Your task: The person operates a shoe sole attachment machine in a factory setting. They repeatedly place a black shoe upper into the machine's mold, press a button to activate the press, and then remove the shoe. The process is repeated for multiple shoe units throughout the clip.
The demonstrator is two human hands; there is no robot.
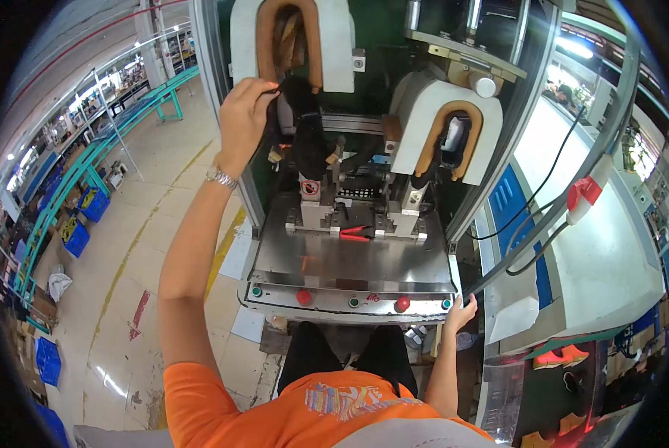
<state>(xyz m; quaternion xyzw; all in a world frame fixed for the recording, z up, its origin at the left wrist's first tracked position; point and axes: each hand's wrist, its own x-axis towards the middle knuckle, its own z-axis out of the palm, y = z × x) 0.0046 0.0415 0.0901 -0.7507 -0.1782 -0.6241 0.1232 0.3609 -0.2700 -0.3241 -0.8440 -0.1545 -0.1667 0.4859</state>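
Note:
My left hand (pixel 246 112) is raised to the machine's left station. Its fingertips are pinched on the edge of a black shoe upper (pixel 310 142), which stands on a metal post below a white, U-shaped pad with a brown lining (pixel 248 45). Down at the right end of the control panel (pixel 327 300), my right hand (pixel 461 315) has its thumb and finger apart, beside a green button (pixel 447 304). It holds nothing I can see. The right station has a similar white pad (pixel 409 142) around a dark piece with something pale in it.
Red-handled pliers (pixel 355 233) lie on the machine's metal bed (pixel 334 261). Red buttons (pixel 402 304) sit on the panel. At right are a cable with a red-and-white connector (pixel 584 198) and orange shoes (pixel 560 357). Blue crates (pixel 92 204) stand left, by a green conveyor frame.

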